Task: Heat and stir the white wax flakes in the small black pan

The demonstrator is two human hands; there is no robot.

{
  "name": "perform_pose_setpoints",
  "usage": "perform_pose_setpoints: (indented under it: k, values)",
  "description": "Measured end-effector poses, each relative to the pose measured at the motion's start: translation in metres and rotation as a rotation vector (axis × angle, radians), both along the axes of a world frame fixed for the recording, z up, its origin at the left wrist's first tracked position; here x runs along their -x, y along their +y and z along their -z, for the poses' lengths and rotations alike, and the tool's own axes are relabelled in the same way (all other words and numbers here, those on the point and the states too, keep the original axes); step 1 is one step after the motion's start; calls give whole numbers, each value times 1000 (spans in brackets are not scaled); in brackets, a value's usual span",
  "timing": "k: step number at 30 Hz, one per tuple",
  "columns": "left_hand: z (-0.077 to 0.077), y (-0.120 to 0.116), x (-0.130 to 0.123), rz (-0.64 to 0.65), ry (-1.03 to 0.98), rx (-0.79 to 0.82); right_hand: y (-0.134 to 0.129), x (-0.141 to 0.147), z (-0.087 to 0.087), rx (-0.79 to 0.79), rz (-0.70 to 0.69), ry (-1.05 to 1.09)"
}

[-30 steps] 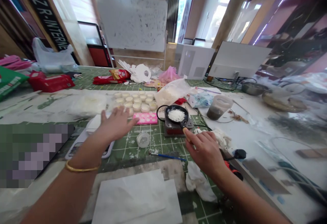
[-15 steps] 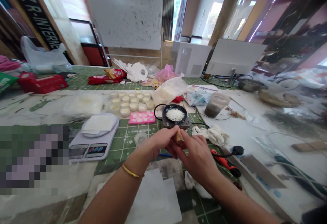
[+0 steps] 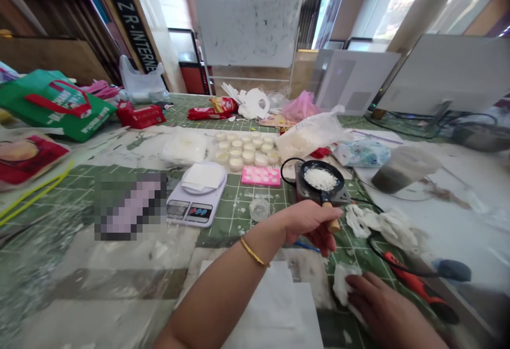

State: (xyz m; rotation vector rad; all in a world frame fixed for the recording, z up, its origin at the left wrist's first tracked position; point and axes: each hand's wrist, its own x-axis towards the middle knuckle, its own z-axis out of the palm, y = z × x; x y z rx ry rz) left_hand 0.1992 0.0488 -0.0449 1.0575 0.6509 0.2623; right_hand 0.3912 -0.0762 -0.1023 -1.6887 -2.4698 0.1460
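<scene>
The left hand (image 3: 313,220) is closed around the wooden handle (image 3: 331,220) of a small black pan (image 3: 321,179), which holds white flakes (image 3: 320,178). The pan sits on a small hot plate (image 3: 340,196) at the middle of the counter (image 3: 131,264), right of centre. The right hand (image 3: 378,306) lies near the right edge of the counter, fingers pressed down on a white cloth (image 3: 343,284); whether it is gripping the cloth cannot be told. A second crumpled white cloth (image 3: 382,224) lies just right of the pan handle. A kitchen scale (image 3: 197,197) with a white sheet on its platform stands left of the pan. Between scale and pan lie a pink mould (image 3: 261,176) and, nearer, a small clear cup (image 3: 259,209). Beyond the mould stands a group of small round white containers (image 3: 245,150). A red-handled tool (image 3: 414,285) lies at the near right, well apart from the pan.
</scene>
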Motion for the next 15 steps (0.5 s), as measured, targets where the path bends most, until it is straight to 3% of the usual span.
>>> perform_pose_setpoints:
  k: [6, 12, 15]
  values:
    - [2, 3, 3, 31, -24, 13, 10, -6, -6, -27, 84, 97]
    - [10, 7, 2, 44, -70, 27, 5, -13, -6, 58, 222, 172]
    - [16, 9, 6, 106, -145, 95, 3, -11, -16, 86, 283, 222]
